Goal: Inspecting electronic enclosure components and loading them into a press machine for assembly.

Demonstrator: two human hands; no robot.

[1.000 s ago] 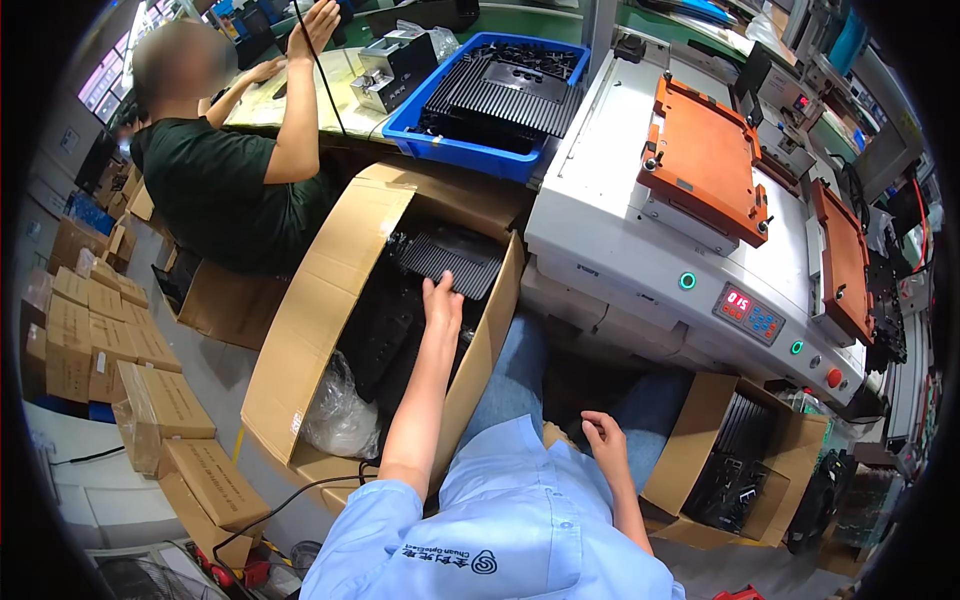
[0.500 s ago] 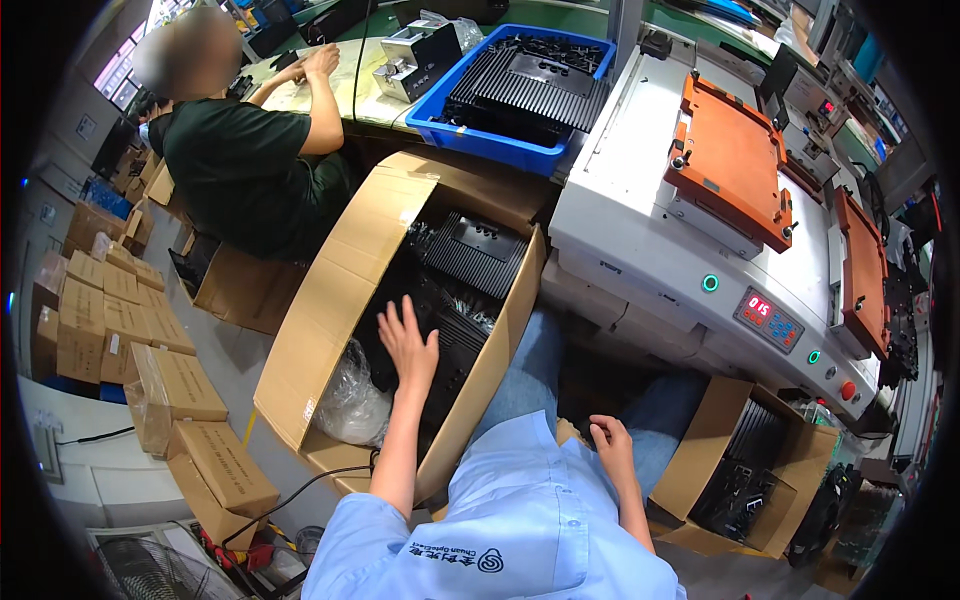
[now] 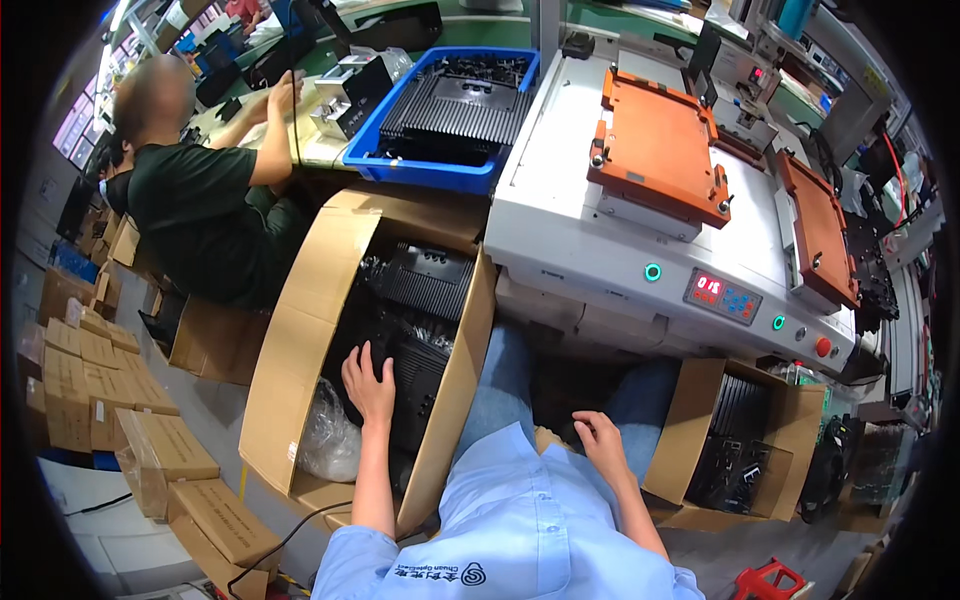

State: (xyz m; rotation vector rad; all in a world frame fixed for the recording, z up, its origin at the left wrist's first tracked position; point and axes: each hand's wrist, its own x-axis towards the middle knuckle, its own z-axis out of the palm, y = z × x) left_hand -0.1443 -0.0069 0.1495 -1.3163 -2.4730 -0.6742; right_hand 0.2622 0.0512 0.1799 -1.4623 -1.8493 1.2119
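My left hand [image 3: 370,385] reaches into a large open carton [image 3: 290,340] at my left. Its fingers are apart and nothing is in them. Below and beside it lie black finned metal housings [image 3: 428,280], with a bunched clear plastic bag [image 3: 330,440] near the wrist. I cannot tell whether the fingertips touch a housing. Over my lap hangs my right hand [image 3: 600,440], fingers loosely bent and apart, holding nothing I can see. To its right stands a smaller open carton [image 3: 690,440] with black finned parts [image 3: 735,420] inside.
A white machine [image 3: 560,250] with orange fixtures [image 3: 655,150] stands ahead right. Beside it, a blue bin [image 3: 365,160] holds more black housings. A co-worker [image 3: 195,210] sits at the far left bench. Closed cartons [image 3: 215,520] line the left floor; a red stool [image 3: 768,580] is lower right.
The view has turned right, so the scene sits further left. My left hand has drawn slightly nearer to me within the carton, its fingers a little more bent. My right hand stays over my lap.
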